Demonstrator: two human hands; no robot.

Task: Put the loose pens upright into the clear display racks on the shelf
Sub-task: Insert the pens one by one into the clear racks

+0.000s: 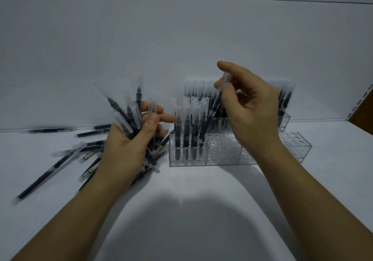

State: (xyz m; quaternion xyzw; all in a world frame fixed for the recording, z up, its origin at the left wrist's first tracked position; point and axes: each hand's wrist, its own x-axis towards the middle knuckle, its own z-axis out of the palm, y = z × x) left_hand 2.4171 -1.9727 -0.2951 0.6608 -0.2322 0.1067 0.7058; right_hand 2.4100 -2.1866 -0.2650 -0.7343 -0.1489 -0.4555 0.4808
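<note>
From the head camera, a white shelf (181, 210) runs across under a plain white back panel (181, 34), and both bare forearms reach in from the lower edge. The left hand (129, 149) is curled round a bundle of pens (129, 117), thumb across the front; the pens fan upward and outward, their frosted caps on top, and they are blurred. Below and to the left of that hand, loose pens (60, 159) lie flat on the shelf in a scattered heap, some crossing one another, with a few more lying along the back edge. The right hand (252, 111) is raised above the racks and pinches a single pen (214, 107) between thumb and forefinger near its capped end, the other fingers loosely bent. This pen is tilted, cap up and to the right, its lower end down among the standing pens (185, 131) in the left part of the front clear rack (222, 156); I cannot tell whether its tip is seated in a hole. Those pens stand upright in rows, while the rack's right part shows open round holes. Just right of it, partly behind the right wrist, a second clear rack (296, 145) also shows open holes. Behind both, against the back panel, a rear clear rack (284, 119) holds upright capped pens.
</note>
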